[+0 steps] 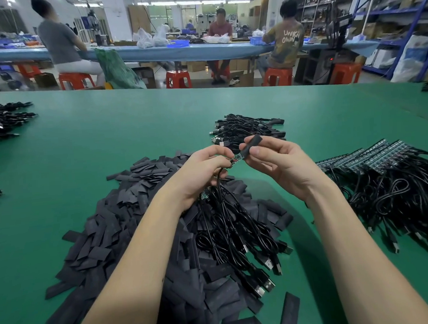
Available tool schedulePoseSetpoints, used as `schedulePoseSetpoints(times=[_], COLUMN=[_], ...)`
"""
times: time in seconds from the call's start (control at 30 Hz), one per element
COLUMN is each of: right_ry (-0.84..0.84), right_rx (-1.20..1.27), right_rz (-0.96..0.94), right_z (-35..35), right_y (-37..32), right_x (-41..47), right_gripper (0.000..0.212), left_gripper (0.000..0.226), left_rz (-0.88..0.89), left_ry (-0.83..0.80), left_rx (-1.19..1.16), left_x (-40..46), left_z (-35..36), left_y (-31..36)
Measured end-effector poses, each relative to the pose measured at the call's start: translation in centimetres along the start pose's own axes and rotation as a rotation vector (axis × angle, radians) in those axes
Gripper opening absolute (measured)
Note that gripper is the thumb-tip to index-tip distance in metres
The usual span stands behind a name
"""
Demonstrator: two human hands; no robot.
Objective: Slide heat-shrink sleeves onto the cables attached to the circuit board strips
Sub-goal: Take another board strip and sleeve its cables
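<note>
Green matting covers the table (pixel 106 133). From the head view, the left hand (pixel 203 172) pinches a small board (pixel 237 158) with its cable (pixel 218 184) hanging below. The right hand (pixel 280 162) pinches a black sleeve (pixel 250 144), its lower end meeting the board's tip. Beneath the arms lies a sleeve pile (pixel 126 217); cabled strips (pixel 383 166) lie right, a cable heap (pixel 248 128) just beyond the hands.

A plain green table (pixel 106 133) carries a matt dark-grey heap of sleeves (pixel 126 217), glossy black cables (pixel 237 230) and, upper frame, orange-red stools (pixel 178 79) beside a light-blue bench (pixel 176 52).
</note>
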State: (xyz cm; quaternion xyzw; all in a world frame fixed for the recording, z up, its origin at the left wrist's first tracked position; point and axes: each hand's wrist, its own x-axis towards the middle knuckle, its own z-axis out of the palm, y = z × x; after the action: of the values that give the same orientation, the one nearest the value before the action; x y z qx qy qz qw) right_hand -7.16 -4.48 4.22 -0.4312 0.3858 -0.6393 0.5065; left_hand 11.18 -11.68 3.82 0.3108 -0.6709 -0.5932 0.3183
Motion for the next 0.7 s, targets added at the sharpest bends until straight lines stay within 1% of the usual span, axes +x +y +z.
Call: schedulePoseSetpoints(times=[0.1,0.33,0.43,0.57,0.7], right_ry=[-0.024,-0.05,-0.082,-0.085,-0.071], right_rx=[-0.005,0.021,0.039,-0.026,-0.075], right_rz=[0.012,-0.043,-0.035,-0.019,-0.027], right_z=[-0.19,0.19,0.19,0.21,0.35], right_y=[-0.13,0.5,0.54,0.36,0.08], right_x=[-0.12,-0.17,-0.31,-0.38,-0.28], right_gripper=[0.024,0.023,0.022,0.019,0.024], left_gripper=[0.019,0.019,0.014,0.016,0.019], left_rz=[0.001,-0.013,-0.009,-0.023,-0.035], left_ry=[-0.001,-0.026,-0.047,-0.005,-0.008], left_rx=[0.017,-0.04,-0.054,-0.069,-0.057], left_x=[-0.12,-0.36,-0.36,-0.25,-0.29], left_z=[0.03,-0.2,-0.21,-0.08,-0.16], left_y=[0.06,0.21,0.26,0.13,0.18])
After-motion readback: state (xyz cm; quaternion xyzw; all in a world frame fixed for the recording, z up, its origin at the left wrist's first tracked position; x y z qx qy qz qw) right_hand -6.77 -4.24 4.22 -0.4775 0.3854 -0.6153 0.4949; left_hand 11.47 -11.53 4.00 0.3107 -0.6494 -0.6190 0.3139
